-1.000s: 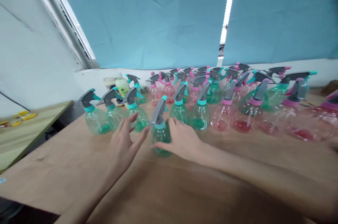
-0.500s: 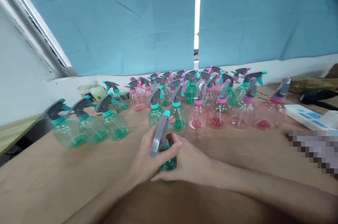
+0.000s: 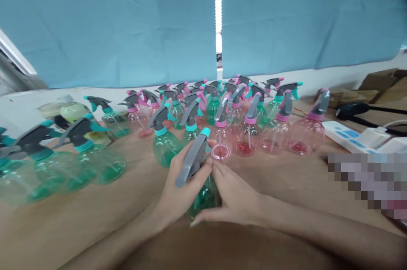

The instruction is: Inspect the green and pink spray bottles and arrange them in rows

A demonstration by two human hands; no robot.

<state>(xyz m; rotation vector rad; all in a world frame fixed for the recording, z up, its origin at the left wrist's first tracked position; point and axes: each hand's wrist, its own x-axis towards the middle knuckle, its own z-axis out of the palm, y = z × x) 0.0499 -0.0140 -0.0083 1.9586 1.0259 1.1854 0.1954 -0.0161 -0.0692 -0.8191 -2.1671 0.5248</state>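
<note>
Between my hands is a green spray bottle (image 3: 206,196) with a grey trigger head and a teal nozzle. My left hand (image 3: 182,181) is wrapped around its neck, just under the spray head, with some fingers hidden behind it. Around the round body curves my right hand (image 3: 237,196), its thumb along the near lower side and its other fingers against the far side. Just beyond my hands stand another green spray bottle (image 3: 167,147) and a pink spray bottle (image 3: 245,145), both upright with a little liquid inside.
More green spray bottles (image 3: 106,164) stand at the left, and several pink and green ones crowd the back by the wall. To the right lie a white power strip (image 3: 345,136), a black cable-like object (image 3: 352,112) and a cardboard box (image 3: 381,87). A pixelated patch covers the right edge.
The view has shifted right and closer, so the bottles appear further left. My left hand stays at the neck of the green bottle while my right hand still clasps its body.
</note>
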